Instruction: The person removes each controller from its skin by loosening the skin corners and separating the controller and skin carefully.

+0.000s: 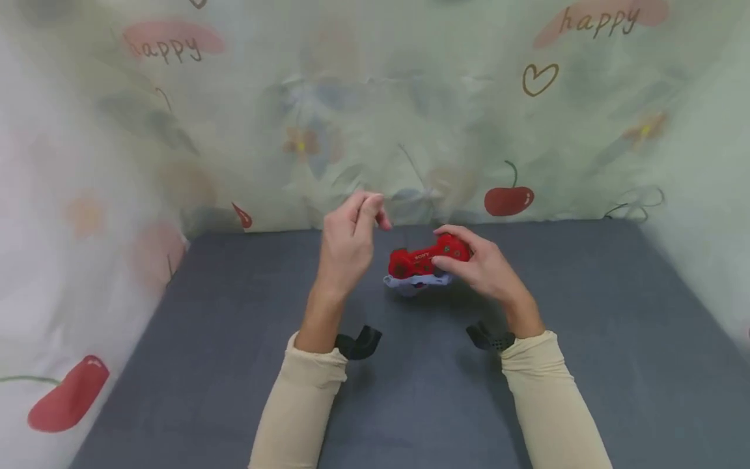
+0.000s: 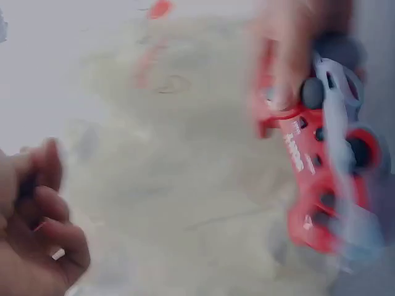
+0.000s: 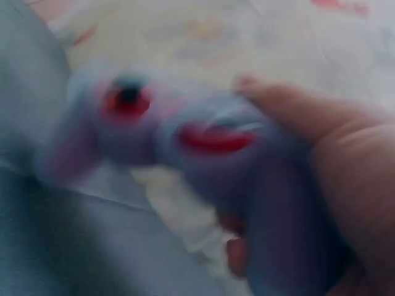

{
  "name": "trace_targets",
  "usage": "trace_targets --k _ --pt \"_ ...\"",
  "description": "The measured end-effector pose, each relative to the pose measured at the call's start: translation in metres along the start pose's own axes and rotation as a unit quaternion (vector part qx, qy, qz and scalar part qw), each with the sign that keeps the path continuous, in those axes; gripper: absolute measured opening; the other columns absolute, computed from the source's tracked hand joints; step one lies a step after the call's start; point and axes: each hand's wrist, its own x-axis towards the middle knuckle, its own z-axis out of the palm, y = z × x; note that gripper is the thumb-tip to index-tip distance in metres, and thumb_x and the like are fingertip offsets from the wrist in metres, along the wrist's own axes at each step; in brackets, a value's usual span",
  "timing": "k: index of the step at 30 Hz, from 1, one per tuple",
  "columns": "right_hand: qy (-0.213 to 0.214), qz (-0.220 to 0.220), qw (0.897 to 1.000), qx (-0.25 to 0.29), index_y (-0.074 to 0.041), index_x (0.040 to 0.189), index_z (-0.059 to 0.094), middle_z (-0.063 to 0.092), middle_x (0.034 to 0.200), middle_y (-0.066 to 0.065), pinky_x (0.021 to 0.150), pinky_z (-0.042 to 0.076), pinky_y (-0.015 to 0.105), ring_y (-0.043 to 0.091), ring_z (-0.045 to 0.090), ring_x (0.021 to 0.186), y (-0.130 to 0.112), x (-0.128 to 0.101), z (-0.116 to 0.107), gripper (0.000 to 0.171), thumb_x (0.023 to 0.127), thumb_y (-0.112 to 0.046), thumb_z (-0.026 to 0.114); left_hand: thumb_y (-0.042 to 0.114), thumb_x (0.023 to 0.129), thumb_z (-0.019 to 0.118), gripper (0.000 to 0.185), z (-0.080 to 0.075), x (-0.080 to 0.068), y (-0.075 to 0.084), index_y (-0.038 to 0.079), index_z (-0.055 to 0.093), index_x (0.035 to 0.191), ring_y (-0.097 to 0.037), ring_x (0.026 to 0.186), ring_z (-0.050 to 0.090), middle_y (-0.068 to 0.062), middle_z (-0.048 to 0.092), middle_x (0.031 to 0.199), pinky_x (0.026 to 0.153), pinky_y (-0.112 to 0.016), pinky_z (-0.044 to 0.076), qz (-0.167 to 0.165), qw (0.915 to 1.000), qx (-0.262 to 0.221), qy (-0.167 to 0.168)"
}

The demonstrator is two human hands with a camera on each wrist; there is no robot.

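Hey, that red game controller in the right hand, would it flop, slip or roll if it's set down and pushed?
The red game controller looks like a rigid moulded shell, so it probably keeps its shape. The right hand holds it by one grip alone, suggesting it is fairly light. Its two-horned shape should slide on the grey table rather than roll. The glossy plastic may be somewhat slippery.

Long cream sleeves (image 1: pixel 305 397) cover both forearms, with black wrist straps (image 1: pixel 359 343) at the cuffs.
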Motion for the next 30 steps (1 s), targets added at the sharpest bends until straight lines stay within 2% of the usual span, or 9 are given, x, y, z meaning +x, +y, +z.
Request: trace_targets --k 3,6,10,13,16,21,24,27,30 --pt "0.043 0.025 0.998 0.042 -0.025 0.146 0.053 0.062 0.112 0.004 0.073 0.055 0.028 0.015 0.060 0.088 0.005 0.002 -0.005 0.052 0.097 -0.031 0.070 0.031 0.108 0.050 0.030 -0.015 -0.002 0.001 0.010 0.066 0.093 -0.018 0.060 0.045 -0.005 0.068 0.082 0.065 -0.031 0.040 0.006 0.9996 0.025 0.014" --pt "0.087 0.031 0.994 0.063 -0.027 0.146 0.052 0.061 0.113 -0.002 0.070 0.056 0.027 0.014 0.062 0.086 0.004 -0.003 -0.016 0.051 0.098 -0.030 0.068 0.028 0.106 0.055 0.024 -0.012 -0.003 -0.007 0.010 0.069 0.096 -0.016 0.067 0.047 -0.003 0.066 0.087 0.068 -0.030 0.044 0.020 0.9985 0.041 -0.029" --pt "0.097 0.025 0.993 0.066 -0.025 0.148 0.050 0.061 0.112 -0.007 0.068 0.055 0.026 0.012 0.061 0.084 0.002 -0.010 -0.025 0.051 0.099 -0.029 0.066 0.026 0.096 0.072 0.014 0.008 -0.006 -0.012 0.015 0.074 0.103 -0.015 0.085 0.054 0.002 0.065 0.098 0.077 -0.034 0.051 0.036 0.9927 0.061 -0.098" --pt "0.093 0.023 0.993 0.063 -0.024 0.149 0.049 0.059 0.114 -0.007 0.069 0.056 0.024 0.013 0.061 0.088 0.000 -0.012 -0.025 0.052 0.100 -0.029 0.066 0.029 0.087 0.082 0.024 0.023 -0.008 -0.012 0.019 0.075 0.108 -0.015 0.096 0.054 0.004 0.064 0.106 0.083 -0.032 0.052 0.047 0.9826 0.112 -0.140" --pt "0.092 0.017 0.994 0.058 -0.023 0.148 0.050 0.060 0.113 -0.006 0.069 0.057 0.023 0.013 0.062 0.088 -0.001 -0.014 -0.021 0.052 0.099 -0.028 0.066 0.033 0.083 0.085 0.029 0.032 -0.011 -0.013 0.020 0.075 0.106 -0.014 0.097 0.051 0.004 0.063 0.105 0.082 -0.028 0.051 0.061 0.9689 0.176 -0.162" --pt "0.075 0.014 0.996 0.043 -0.026 0.148 0.050 0.059 0.119 0.000 0.070 0.057 0.024 0.016 0.062 0.091 -0.008 -0.010 -0.017 0.053 0.098 -0.029 0.069 0.032 0.084 0.084 0.023 0.031 -0.011 -0.015 0.019 0.075 0.101 -0.014 0.095 0.051 0.002 0.064 0.101 0.083 -0.028 0.052 0.062 0.9471 0.250 -0.192" --pt "0.060 0.019 0.997 0.032 -0.027 0.148 0.050 0.058 0.124 0.003 0.071 0.058 0.026 0.018 0.062 0.093 -0.010 -0.007 -0.016 0.055 0.097 -0.030 0.070 0.031 0.085 0.083 0.020 0.026 -0.009 -0.018 0.019 0.076 0.100 -0.014 0.094 0.052 0.003 0.065 0.099 0.083 -0.028 0.053 0.046 0.9370 0.265 -0.224" --pt "0.058 0.026 0.997 0.035 -0.027 0.147 0.051 0.058 0.123 0.003 0.070 0.058 0.026 0.017 0.063 0.090 -0.010 -0.006 -0.015 0.055 0.096 -0.030 0.071 0.030 0.088 0.081 0.016 0.023 -0.007 -0.020 0.020 0.073 0.096 -0.011 0.091 0.052 0.006 0.065 0.095 0.081 -0.027 0.051 0.035 0.9380 0.243 -0.245" --pt "0.067 0.031 0.997 0.038 -0.026 0.146 0.052 0.060 0.116 0.001 0.068 0.058 0.025 0.015 0.063 0.083 -0.010 -0.007 -0.014 0.053 0.097 -0.029 0.071 0.030 0.092 0.077 0.012 0.022 -0.005 -0.023 0.022 0.069 0.093 -0.009 0.086 0.051 0.010 0.064 0.090 0.076 -0.026 0.049 0.034 0.9456 0.213 -0.244"
